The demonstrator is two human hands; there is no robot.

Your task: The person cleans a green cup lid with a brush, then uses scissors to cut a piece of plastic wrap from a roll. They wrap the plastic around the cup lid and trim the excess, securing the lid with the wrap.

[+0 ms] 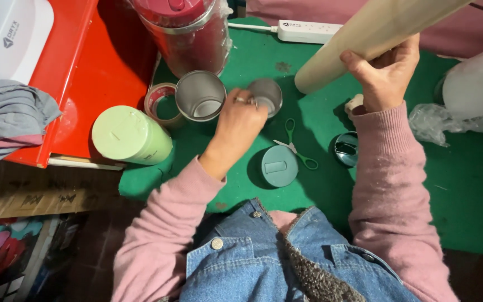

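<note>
Reaching forward over the green mat (465,184), left hand (240,120) pinches the rim of a small steel cup (267,94). Right hand (386,75), raised, clamps a pale cardboard tube (364,39). Beside the cup stands a larger open steel cup (200,96); neither cup's contents can be made out.

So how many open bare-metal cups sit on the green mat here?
2: the larger metal cup beside the tape roll, and the smaller metal cup under the left hand. Others may be hidden.
</note>
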